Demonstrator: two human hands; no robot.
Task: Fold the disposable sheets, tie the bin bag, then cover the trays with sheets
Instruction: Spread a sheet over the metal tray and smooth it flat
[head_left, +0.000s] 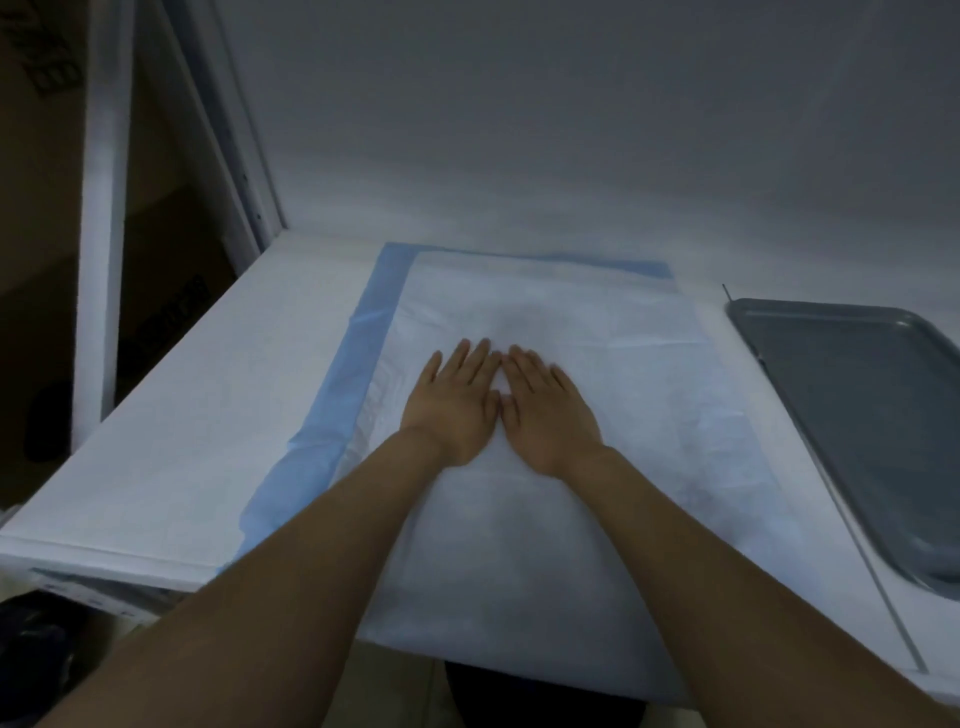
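Both flat, the left hand (457, 402) and right hand (545, 410) press side by side on a smooth white, blue-edged rectangular sheet (623, 364).

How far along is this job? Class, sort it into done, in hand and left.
Done: nothing plainly finished. In hand: left hand and right hand press flat on the white sheet, its blue border showing. Left: the grey tray lies uncovered; no bin bag is visible.

head view, steeply down, near table (171, 415)
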